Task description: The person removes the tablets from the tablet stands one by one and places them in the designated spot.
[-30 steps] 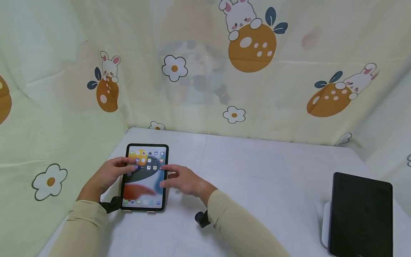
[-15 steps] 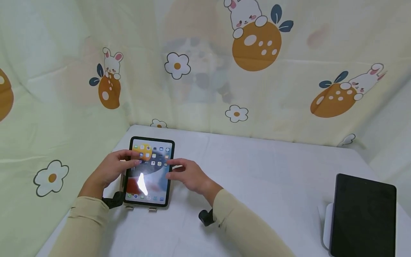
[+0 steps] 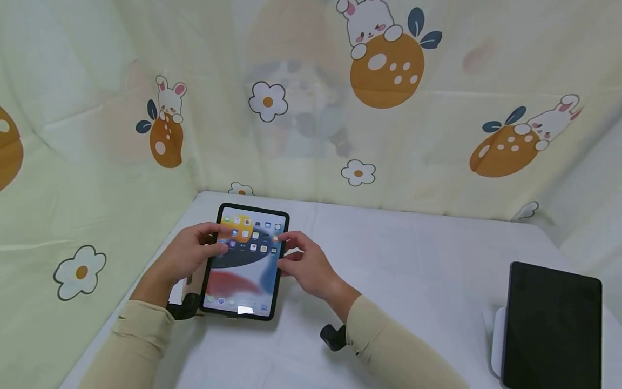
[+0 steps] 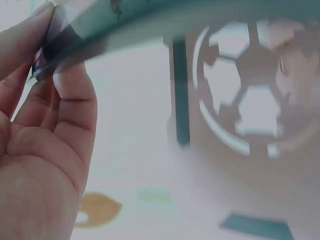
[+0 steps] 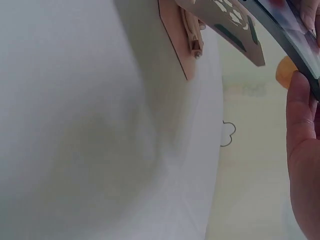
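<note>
The left hand (image 3: 187, 251) and right hand (image 3: 311, 265), fingers bent, pinch the lit tablet (image 3: 243, 270) by 2 opposite sides above the counter (image 3: 413, 281), seemingly clear of the stand (image 4: 220, 172), though blurred. Even grips should prevent twisting.

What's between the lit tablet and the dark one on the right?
The head view shows the right hand holding the lit tablet, plus a beige sleeve and black wrist camera, then white tabletop and a white object partly behind the dark tablet.
</note>
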{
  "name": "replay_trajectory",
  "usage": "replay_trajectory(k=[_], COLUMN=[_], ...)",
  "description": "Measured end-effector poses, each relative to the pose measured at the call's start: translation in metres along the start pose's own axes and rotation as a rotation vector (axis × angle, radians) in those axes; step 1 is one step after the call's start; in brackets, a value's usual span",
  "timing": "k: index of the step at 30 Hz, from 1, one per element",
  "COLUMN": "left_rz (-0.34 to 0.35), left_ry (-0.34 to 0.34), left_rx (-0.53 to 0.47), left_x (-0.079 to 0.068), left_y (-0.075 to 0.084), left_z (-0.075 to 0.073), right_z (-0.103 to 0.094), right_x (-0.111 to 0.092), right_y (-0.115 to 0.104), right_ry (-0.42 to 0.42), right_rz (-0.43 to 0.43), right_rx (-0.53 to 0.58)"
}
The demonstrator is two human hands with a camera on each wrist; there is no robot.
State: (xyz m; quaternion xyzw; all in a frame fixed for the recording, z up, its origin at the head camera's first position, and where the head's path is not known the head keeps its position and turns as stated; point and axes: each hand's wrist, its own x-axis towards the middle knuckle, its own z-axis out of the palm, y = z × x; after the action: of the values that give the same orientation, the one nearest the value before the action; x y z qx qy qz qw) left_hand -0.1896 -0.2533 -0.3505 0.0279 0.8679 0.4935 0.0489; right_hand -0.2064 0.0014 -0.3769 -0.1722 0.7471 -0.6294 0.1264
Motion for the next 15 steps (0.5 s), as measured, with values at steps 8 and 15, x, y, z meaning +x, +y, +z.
replay_trajectory(k=[8, 15], left_rz=[0.023, 0.002], left_ry=[-0.099, -0.11], left_rx=[0.026, 0.019], left_x=[0.007, 0.013], left_y=[0.017, 0.026], left_z=[0.031, 0.06], right_z=[-0.031, -0.046], right_x=[-0.033, -0.056], right_y=[-0.008, -0.015], right_ry=[0.025, 0.075], right_rz=[0.047, 0.076], right_rx=[-0.015, -0.037])
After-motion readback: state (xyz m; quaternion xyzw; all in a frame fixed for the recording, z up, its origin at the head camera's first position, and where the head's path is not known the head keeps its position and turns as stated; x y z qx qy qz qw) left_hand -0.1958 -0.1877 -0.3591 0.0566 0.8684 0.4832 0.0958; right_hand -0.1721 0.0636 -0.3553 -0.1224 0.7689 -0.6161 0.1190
